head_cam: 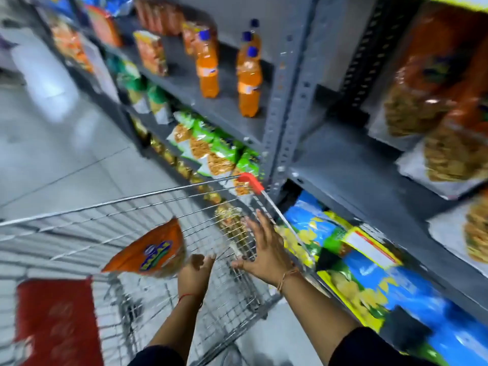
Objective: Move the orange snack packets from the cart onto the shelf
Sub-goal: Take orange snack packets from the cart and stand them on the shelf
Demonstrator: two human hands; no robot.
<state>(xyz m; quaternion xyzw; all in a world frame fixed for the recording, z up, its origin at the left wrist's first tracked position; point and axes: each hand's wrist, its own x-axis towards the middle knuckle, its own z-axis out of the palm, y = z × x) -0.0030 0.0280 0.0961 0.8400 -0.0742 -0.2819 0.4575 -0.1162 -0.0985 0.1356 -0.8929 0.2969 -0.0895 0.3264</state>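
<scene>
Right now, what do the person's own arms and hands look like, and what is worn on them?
Both hands are bare, no gloves. The left hand has a thin red thread around its wrist; the right hand has a thin tan-orange thread or band around its wrist. Dark polish seems to show on the right hand's fingers, though motion blur makes that uncertain. Dark sleeves cover both arms near the bottom edge, forearms bare.

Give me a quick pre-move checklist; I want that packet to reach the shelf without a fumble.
1. Orange snack packet gripped by left hand: ok, held above the cart.
2. Grip firmness: cannot tell, blurred.
3. Right hand free to help: ok, open, fingers spread.
4. Bare space on the grey shelf beside the orange packets: ok.
5. More packets left in the cart: cannot tell.
</scene>
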